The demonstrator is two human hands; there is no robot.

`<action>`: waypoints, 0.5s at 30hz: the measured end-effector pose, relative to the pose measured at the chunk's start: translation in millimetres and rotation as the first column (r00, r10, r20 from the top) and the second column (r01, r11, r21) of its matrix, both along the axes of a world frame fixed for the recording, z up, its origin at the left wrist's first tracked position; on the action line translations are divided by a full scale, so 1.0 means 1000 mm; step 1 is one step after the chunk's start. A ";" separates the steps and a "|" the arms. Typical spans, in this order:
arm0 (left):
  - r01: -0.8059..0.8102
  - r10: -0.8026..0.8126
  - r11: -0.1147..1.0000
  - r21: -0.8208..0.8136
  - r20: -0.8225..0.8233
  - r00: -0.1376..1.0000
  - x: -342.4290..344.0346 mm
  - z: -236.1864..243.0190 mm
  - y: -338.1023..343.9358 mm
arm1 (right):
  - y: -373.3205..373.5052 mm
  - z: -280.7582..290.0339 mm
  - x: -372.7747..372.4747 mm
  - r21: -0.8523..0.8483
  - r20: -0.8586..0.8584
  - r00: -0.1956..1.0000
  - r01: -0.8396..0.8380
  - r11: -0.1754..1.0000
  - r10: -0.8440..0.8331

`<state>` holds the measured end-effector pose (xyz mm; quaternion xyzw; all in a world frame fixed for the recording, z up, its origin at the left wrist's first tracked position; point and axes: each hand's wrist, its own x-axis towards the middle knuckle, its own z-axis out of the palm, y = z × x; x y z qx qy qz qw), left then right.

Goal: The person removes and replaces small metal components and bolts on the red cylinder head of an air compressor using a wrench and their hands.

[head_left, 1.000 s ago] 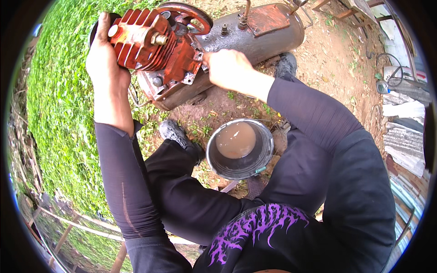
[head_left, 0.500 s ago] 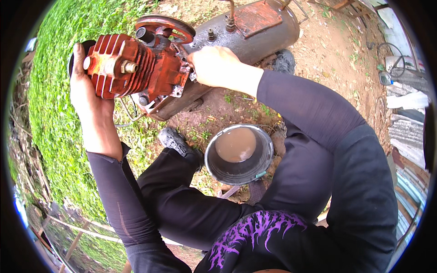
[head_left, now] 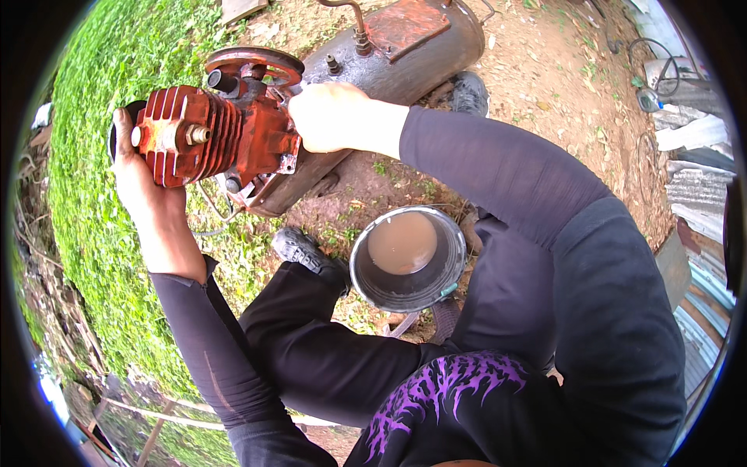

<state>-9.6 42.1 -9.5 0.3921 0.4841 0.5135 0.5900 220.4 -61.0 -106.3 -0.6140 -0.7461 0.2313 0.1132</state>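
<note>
sleeves: black, long | shirt: black, purple print | trousers: black | shoes: dark

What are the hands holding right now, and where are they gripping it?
Both grip the red finned compressor pump: the left hand cups its finned head end, the right hand clasps the crankcase side by the flywheel.

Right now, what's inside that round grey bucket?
The round grey bucket holds muddy brown liquid partway up. Anything below its surface is hidden.
</note>
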 end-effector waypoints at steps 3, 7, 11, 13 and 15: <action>0.023 -0.023 1.000 -0.012 0.015 1.000 0.001 0.001 0.001 | 0.010 -0.006 -0.002 0.132 0.054 0.998 -0.042 0.990 0.035; 0.025 -0.025 1.000 0.006 0.003 1.000 -0.004 0.002 -0.001 | 0.019 0.004 -0.002 0.088 0.103 0.994 0.029 0.996 -0.038; 0.038 -0.038 0.999 -0.005 -0.007 0.999 -0.001 0.002 -0.002 | 0.018 0.021 0.005 0.066 0.098 0.995 -0.018 0.998 0.011; 0.023 -0.023 1.000 -0.004 0.001 1.000 0.003 0.002 -0.003 | 0.015 0.018 0.000 0.066 0.079 0.997 -0.026 0.997 0.021; 0.025 -0.024 1.000 -0.012 0.011 1.000 0.004 0.003 -0.002 | 0.017 0.010 -0.003 0.100 0.095 0.995 0.005 0.995 -0.014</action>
